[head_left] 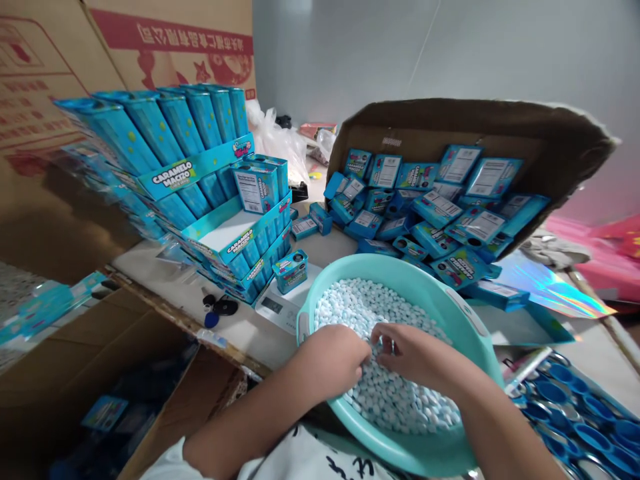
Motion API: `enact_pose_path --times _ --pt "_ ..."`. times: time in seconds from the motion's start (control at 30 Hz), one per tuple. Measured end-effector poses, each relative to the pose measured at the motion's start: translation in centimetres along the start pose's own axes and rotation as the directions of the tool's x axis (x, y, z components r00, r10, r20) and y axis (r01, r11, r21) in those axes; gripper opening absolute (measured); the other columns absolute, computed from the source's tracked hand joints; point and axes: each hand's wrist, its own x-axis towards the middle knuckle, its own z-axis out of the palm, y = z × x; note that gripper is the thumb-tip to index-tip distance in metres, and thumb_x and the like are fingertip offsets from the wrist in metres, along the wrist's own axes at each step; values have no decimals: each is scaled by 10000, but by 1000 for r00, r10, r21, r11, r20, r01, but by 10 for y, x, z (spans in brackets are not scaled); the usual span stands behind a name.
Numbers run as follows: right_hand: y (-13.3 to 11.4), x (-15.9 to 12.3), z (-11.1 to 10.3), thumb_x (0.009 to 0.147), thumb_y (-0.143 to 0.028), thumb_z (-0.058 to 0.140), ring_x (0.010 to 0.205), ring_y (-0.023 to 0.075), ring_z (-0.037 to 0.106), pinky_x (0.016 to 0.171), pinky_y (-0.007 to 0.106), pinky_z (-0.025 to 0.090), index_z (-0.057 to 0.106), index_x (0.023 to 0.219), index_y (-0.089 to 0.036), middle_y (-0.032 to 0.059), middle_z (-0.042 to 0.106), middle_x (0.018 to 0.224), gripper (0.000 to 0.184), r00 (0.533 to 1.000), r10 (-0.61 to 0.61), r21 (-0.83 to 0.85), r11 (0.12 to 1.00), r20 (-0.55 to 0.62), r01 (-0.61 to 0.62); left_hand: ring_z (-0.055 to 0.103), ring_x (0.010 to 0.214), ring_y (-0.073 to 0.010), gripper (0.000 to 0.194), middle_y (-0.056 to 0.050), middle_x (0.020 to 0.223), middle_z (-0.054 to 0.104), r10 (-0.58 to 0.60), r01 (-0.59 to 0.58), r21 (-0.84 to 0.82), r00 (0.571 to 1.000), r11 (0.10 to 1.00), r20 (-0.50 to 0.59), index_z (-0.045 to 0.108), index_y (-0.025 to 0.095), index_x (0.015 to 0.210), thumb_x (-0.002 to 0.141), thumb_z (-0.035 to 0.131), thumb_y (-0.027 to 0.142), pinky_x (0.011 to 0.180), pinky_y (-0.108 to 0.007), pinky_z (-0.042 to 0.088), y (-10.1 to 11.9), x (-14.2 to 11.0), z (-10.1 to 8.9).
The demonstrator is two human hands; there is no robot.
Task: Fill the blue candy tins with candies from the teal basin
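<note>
Both hands are over a turquoise plastic basin (480, 373) heaped with small white and pale blue candies (400, 400). My left hand (345, 360) lies low on the candies with its fingers curled in; whatever is inside is hidden. Close beside it, my right hand (407, 350) has its fingers bent toward the left one, their tips at the candies, and I cannot make out what they hold. Left of the basin, a small blue candy tin (291, 272) stands on a white digital scale (273, 305).
Stacked display trays (240, 243) of blue tins rise at the left. A tipped cardboard box (425, 123) spills blue tins behind the basin. Open blue tins (580, 407) crowd the right. Keys (220, 307) lie near the table edge, above a carton (100, 373) at lower left.
</note>
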Motion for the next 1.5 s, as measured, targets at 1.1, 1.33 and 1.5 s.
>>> enact_pose_path --times 1.1,1.33,1.5 --pt "10 -2 2 815 -176 569 731 165 644 602 251 377 765 996 -316 -2 746 895 301 989 -106 39 993 -105 111 720 900 -216 257 -33 962 790 -427 286 -332 742 899 -517 782 214 941 865 627 405 782 -290 526 -109 -12 -100" --pt "12 -1 3 827 -135 536 712 148 635 600 242 375 769 974 -326 -13 745 904 335 985 -129 58 989 -113 136 715 926 -252 277 -58 993 789 -434 354 -252 768 901 -472 789 207 945 876 585 381 818 -339 520 -116 -8 -99" --pt "12 -1 3 806 -132 549 713 150 633 602 244 374 772 989 -340 -20 744 903 356 986 -119 63 990 -120 127 706 925 -253 292 -57 1012 779 -417 347 -230 761 909 -497 783 214 977 895 571 397 823 -350 525 -122 -7 -95"
